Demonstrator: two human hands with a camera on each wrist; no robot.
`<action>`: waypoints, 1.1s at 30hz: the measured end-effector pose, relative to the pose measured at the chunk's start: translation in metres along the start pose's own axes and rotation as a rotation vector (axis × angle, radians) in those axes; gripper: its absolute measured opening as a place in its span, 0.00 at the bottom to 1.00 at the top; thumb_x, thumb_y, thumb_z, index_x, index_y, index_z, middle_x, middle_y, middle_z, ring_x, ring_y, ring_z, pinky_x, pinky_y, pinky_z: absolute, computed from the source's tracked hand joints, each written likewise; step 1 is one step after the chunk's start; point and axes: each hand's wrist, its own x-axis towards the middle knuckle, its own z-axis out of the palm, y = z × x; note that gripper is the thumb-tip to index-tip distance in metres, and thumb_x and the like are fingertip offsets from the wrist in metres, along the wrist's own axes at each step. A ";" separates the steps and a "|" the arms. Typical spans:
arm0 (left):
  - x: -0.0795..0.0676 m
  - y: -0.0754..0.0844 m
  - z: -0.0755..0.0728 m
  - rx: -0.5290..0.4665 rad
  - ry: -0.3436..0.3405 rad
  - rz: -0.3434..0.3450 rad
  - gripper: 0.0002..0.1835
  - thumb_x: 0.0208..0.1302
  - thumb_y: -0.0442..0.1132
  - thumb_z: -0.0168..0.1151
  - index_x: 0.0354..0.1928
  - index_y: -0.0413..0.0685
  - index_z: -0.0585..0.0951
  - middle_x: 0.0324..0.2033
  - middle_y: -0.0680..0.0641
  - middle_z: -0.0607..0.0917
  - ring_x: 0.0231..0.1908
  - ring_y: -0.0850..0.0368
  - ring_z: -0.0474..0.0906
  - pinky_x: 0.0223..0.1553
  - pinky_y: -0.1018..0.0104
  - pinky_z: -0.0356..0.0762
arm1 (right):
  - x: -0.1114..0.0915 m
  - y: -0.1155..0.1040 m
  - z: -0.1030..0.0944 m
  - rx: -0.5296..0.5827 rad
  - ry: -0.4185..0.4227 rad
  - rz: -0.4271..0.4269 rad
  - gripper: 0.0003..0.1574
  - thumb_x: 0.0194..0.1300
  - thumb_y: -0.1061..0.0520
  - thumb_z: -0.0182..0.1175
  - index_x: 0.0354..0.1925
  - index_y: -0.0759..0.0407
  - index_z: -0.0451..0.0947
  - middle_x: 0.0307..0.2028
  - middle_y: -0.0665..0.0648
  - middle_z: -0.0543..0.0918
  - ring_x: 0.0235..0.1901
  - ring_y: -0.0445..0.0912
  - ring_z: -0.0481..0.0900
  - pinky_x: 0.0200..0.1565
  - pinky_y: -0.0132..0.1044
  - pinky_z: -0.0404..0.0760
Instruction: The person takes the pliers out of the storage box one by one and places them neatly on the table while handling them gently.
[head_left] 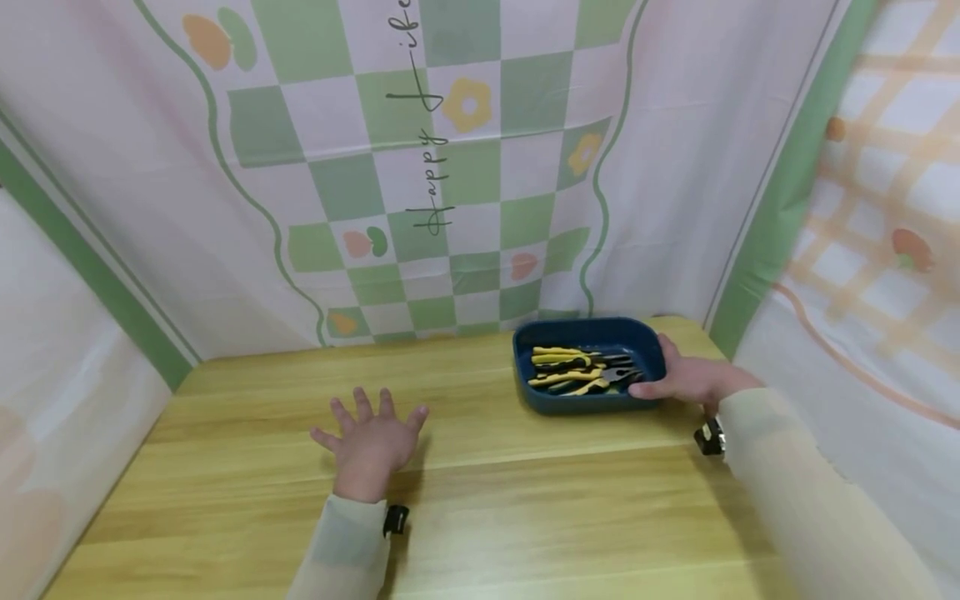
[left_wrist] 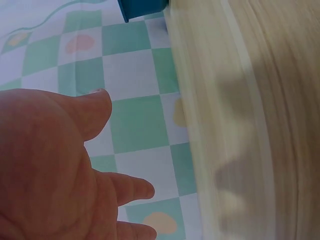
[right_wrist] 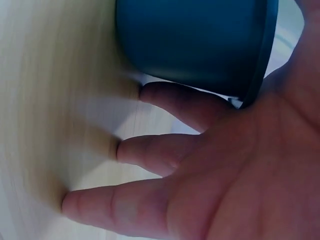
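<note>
A dark blue bin (head_left: 592,405) stands on the wooden table, holding several pliers (head_left: 570,375) with yellow-and-black handles. At its right end my right hand (head_left: 686,379) holds the rim, the thumb lying over the front corner and the fingers along the outside. In the right wrist view, the outstretched fingers (right_wrist: 135,205) point down to the tabletop beside the bin wall (right_wrist: 195,45); the thumb is hidden there. My left hand (head_left: 375,446) is left of the bin, fingers spread, holding nothing. A corner of the bin (left_wrist: 142,7) shows in the left wrist view.
The table (head_left: 487,508) has a light wood grain. A green-and-white checked curtain (head_left: 465,175) hangs along its back edge. More printed cloth (head_left: 892,300) closes off the right side, and white cloth (head_left: 67,400) the left.
</note>
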 end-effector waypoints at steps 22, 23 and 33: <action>-0.003 -0.003 -0.012 0.030 0.017 0.003 0.48 0.60 0.75 0.24 0.72 0.50 0.50 0.69 0.34 0.35 0.62 0.27 0.20 0.43 0.27 0.12 | -0.009 -0.033 0.040 -0.145 0.033 -0.116 0.79 0.55 0.31 0.60 0.64 0.64 0.09 0.65 0.77 0.26 0.63 0.72 0.44 0.60 0.62 0.47; -0.003 -0.003 -0.012 0.029 0.018 0.002 0.47 0.60 0.75 0.25 0.72 0.49 0.50 0.69 0.33 0.35 0.63 0.27 0.20 0.43 0.27 0.12 | -0.010 -0.035 0.043 -0.157 0.033 -0.113 0.79 0.55 0.30 0.60 0.64 0.64 0.09 0.66 0.77 0.27 0.63 0.72 0.46 0.60 0.61 0.48; -0.005 -0.007 -0.014 0.037 0.021 -0.021 0.50 0.56 0.77 0.21 0.72 0.50 0.50 0.69 0.34 0.35 0.63 0.27 0.21 0.44 0.26 0.14 | -0.018 -0.051 0.068 -0.109 0.010 -0.131 0.80 0.52 0.30 0.62 0.66 0.63 0.12 0.67 0.76 0.31 0.61 0.70 0.55 0.60 0.60 0.51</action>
